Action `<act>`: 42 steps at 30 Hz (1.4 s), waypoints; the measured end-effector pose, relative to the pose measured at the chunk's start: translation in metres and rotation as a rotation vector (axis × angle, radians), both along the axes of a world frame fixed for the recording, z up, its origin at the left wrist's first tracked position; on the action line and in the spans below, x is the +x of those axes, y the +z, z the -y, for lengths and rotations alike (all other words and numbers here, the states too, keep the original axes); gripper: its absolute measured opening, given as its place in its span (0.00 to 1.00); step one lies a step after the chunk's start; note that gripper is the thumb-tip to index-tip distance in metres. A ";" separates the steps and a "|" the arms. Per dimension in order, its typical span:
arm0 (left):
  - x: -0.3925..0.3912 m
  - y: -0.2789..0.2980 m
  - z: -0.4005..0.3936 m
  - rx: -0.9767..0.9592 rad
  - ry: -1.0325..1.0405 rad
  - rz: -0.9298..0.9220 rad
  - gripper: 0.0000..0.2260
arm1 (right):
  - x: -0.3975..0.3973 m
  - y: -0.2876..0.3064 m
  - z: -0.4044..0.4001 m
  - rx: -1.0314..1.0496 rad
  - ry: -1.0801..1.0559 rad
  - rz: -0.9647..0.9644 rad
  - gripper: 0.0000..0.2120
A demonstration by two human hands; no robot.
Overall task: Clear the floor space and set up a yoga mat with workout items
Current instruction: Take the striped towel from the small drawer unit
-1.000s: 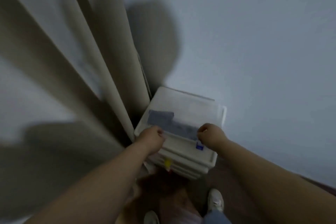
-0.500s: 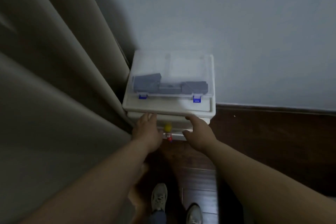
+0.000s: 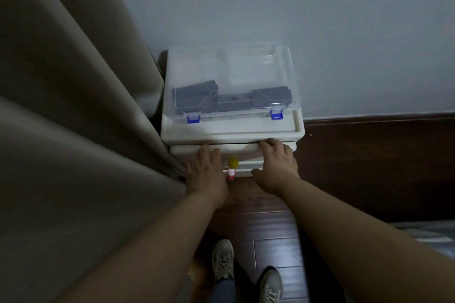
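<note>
A white plastic drawer unit (image 3: 231, 130) stands on the dark wooden floor against the wall, in the corner by the curtain. On top of it lies a clear lidded box (image 3: 231, 76) with blue latches and grey parts inside. My left hand (image 3: 205, 173) lies flat against the unit's front, fingertips at the top drawer's lip. My right hand (image 3: 277, 166) rests on the same front, fingers spread over the drawer's upper edge and thumb stretched out below. Between the hands a small figure (image 3: 232, 170) with a yellow head and red body sticks out from the drawer front.
A heavy beige curtain (image 3: 73, 130) fills the left side and touches the unit. The grey wall (image 3: 320, 19) and a dark baseboard (image 3: 381, 128) run behind. My two shoes (image 3: 222, 261) stand on the floorboards below. A pale mat edge (image 3: 428, 231) shows at the right.
One second ago both hands were up at the clear box on top. They have dropped to the unit's drawer front, and the view has tilted down and steadied.
</note>
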State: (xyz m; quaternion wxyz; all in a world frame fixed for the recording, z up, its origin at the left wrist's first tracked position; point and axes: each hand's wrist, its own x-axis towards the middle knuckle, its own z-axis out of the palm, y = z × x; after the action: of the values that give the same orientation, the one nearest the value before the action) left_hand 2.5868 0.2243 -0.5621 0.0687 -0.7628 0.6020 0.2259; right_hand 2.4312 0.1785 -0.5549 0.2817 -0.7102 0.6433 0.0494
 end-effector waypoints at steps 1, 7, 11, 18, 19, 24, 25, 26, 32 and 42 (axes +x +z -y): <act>0.002 -0.001 0.000 -0.009 -0.009 0.002 0.34 | 0.001 -0.001 -0.001 0.002 -0.007 -0.015 0.34; 0.006 -0.006 0.002 -0.108 -0.105 0.130 0.33 | 0.003 -0.010 -0.013 -0.026 -0.029 -0.105 0.31; 0.008 -0.019 -0.018 -0.041 -0.073 0.099 0.22 | -0.002 -0.018 -0.035 -0.015 -0.096 -0.077 0.22; 0.003 -0.030 -0.084 0.069 -0.120 0.024 0.11 | -0.028 -0.029 -0.088 0.160 -0.037 -0.131 0.14; 0.001 -0.031 -0.091 0.108 -0.123 0.018 0.10 | -0.030 -0.030 -0.094 0.182 -0.025 -0.153 0.13; 0.002 -0.033 -0.103 0.198 -0.069 -0.025 0.14 | -0.034 -0.030 -0.109 0.232 -0.041 -0.137 0.13; 0.002 -0.031 -0.100 0.202 -0.032 -0.062 0.16 | -0.034 -0.030 -0.108 0.200 -0.057 -0.123 0.13; 0.002 -0.029 -0.095 0.202 0.021 -0.109 0.18 | -0.035 -0.029 -0.105 0.171 -0.091 -0.089 0.14; -0.003 -0.041 -0.044 0.186 0.402 -0.289 0.20 | -0.025 -0.045 -0.069 0.210 -0.349 0.115 0.20; -0.006 -0.128 -0.011 0.299 0.692 -0.456 0.35 | 0.006 -0.119 -0.032 0.472 -0.419 0.077 0.43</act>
State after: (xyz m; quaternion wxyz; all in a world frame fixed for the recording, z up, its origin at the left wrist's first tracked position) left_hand 2.5809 0.2353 -0.6900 -0.0361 -0.8319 0.2715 0.4827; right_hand 2.4370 0.2108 -0.6742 0.4668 -0.4787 0.7352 0.1115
